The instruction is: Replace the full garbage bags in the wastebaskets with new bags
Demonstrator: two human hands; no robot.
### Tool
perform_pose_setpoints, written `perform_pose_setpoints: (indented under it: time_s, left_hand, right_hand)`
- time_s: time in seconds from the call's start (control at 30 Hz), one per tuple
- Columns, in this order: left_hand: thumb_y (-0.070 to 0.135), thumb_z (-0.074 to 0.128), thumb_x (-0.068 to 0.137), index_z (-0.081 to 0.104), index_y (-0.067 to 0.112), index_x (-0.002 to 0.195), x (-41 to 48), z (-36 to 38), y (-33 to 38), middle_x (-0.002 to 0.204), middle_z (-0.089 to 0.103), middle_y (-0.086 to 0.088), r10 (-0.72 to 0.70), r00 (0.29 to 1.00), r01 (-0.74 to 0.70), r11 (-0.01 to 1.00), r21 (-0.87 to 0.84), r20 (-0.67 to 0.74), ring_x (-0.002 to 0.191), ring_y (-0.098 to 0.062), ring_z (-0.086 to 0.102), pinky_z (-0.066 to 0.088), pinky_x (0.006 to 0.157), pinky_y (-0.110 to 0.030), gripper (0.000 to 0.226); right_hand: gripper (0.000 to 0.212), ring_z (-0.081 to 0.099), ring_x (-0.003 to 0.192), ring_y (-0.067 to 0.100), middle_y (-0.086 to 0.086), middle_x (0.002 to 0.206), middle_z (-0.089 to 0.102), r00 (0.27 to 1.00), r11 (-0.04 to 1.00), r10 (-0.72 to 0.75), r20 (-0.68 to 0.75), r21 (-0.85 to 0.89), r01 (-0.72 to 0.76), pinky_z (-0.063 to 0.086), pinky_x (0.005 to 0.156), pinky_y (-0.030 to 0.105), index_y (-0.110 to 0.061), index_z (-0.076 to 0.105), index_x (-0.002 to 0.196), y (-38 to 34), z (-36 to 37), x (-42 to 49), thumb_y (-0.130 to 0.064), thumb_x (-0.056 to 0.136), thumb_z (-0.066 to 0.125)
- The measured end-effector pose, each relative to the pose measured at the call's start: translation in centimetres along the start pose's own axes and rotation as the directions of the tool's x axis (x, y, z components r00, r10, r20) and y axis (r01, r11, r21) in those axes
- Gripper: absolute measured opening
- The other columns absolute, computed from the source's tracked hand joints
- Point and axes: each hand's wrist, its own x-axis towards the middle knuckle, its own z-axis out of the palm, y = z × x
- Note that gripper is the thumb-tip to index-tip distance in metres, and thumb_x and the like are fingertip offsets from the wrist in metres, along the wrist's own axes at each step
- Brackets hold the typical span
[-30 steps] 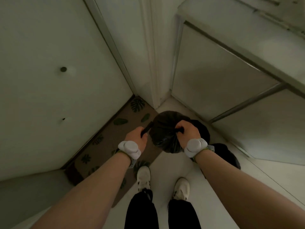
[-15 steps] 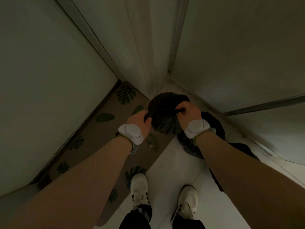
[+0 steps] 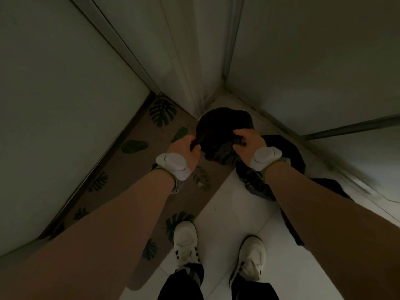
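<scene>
The left hand (image 3: 186,148) is gripping a twisted tail of the full, rounded black plastic garbage bag (image 3: 218,126), its fingers (image 3: 193,146) curling round the strip. The right hand (image 3: 249,140) is pinching the bag's gathered plastic on the other side. The bag is sitting low in the corner ahead, between both hands, above the edge of the brown leaf-patterned doormat (image 3: 138,169). Another crumpled dark bag (image 3: 287,152) is lying just to its right on the white tiled floor (image 3: 229,213).

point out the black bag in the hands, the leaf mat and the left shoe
black bag (image 3: 220,124), head view, rounded dark top
leaf mat (image 3: 129,167), head view, plain brown patch
left shoe (image 3: 185,239), head view, white toe
</scene>
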Motion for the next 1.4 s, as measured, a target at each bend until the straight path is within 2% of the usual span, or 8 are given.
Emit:
perform_pose_setpoints:
  time_s: [0.13,0.3,0.5,0.63,0.8,1.0,1.1,1.4]
  left_hand:
    - [0.022,0.041,0.099,0.05,0.007,0.129,-1.4,-1.6,1.5,0.124,0.057,-0.015,0.024,0.999,-0.024,1.0,0.003,-0.025,0.11,-0.03,0.054,0.038,0.085,-0.028,0.034]
    - [0.019,0.043,0.098,0.046,0.003,0.126,-4.3,-4.4,3.3,0.117,0.06,-0.017,0.024,0.997,-0.032,0.995,-0.095,-0.08,0.1,-0.032,0.058,0.041,0.075,-0.029,0.032]
    - [0.016,0.048,0.096,0.055,0.008,0.123,-8.9,-9.8,7.1,0.121,0.06,-0.011,0.228,0.965,-0.236,0.971,-0.047,-0.132,0.11,-0.027,0.054,0.034,0.083,-0.02,0.029]
    - [0.011,0.053,0.092,0.063,0.008,0.111,-12.1,-13.9,10.0,0.109,0.061,-0.012,0.406,0.9,-0.415,0.91,-0.024,-0.158,0.103,-0.024,0.054,0.028,0.075,-0.014,0.021]
    - [0.01,0.056,0.091,0.065,0.009,0.106,-15.7,-18.1,14.2,0.102,0.06,-0.009,0.544,0.822,-0.551,0.834,0.005,-0.166,0.096,-0.02,0.053,0.029,0.074,-0.015,0.018]
    - [0.015,0.057,0.09,0.041,0.012,0.137,-17.2,-21.8,20.4,0.131,0.047,-0.011,0.504,0.775,-0.557,0.83,-0.037,-0.381,0.119,-0.022,0.046,0.034,0.098,-0.023,0.049]
    - [0.013,0.057,0.09,0.035,0.011,0.14,-17.4,-22.2,24.3,0.133,0.044,-0.013,0.504,0.786,-0.553,0.832,-0.041,-0.358,0.121,-0.025,0.044,0.035,0.1,-0.029,0.055]
    - [0.018,0.054,0.092,0.034,0.014,0.14,-16.9,-19.3,29.6,0.134,0.045,-0.011,0.557,0.782,-0.589,0.807,-0.039,-0.281,0.123,-0.023,0.043,0.033,0.101,-0.029,0.052]
  right_hand:
    - [0.056,0.029,0.139,0.029,0.014,0.152,0.026,0.998,0.999,-0.028,0.06,-0.024,0.03,0.024,0.114,0.034,-0.012,0.036,0.142,-1.5,-1.7,-1.9,-0.013,0.091,0.058]
    - [0.059,0.024,0.142,0.025,0.012,0.153,0.025,0.984,0.984,-0.179,0.003,0.006,0.179,0.013,0.109,0.017,-0.014,0.029,0.144,-5.5,-4.7,-5.9,-0.014,0.092,0.057]
    - [0.057,0.028,0.139,0.022,0.011,0.15,0.032,0.927,0.93,-0.363,-0.099,0.03,0.367,0.025,0.114,0.031,-0.018,0.033,0.143,-12.6,-9.8,-11.9,-0.014,0.092,0.057]
    - [0.04,0.053,0.11,0.019,0.008,0.128,0.052,0.898,0.91,-0.411,-0.158,-0.016,0.414,0.042,0.094,0.024,-0.014,0.054,0.13,-16.7,-13.5,-15.2,-0.012,0.09,0.059]
    - [0.021,0.057,0.083,0.016,-0.003,0.091,0.06,0.85,0.886,-0.463,-0.252,-0.101,0.453,0.041,0.076,0.024,-0.015,0.07,0.106,-20.1,-18.3,-19.2,-0.012,0.087,0.062]
    - [0.021,0.061,0.077,0.023,0.003,0.086,0.068,0.712,0.903,-0.416,-0.566,-0.166,0.396,0.049,0.072,0.036,-0.015,0.071,0.098,-21.2,-26.6,-21.5,-0.019,0.082,0.059]
    - [0.015,0.056,0.07,0.016,-0.001,0.085,0.065,0.656,0.952,-0.289,-0.697,-0.134,0.276,0.051,0.072,0.041,-0.019,0.071,0.098,-19.9,-31.7,-21.8,-0.023,0.086,0.064]
    - [0.021,0.06,0.091,0.025,0.002,0.102,0.066,0.692,0.989,-0.123,-0.711,-0.142,0.03,0.046,0.089,0.045,-0.028,0.068,0.108,-16.9,-38.1,-20.1,-0.031,0.092,0.055]
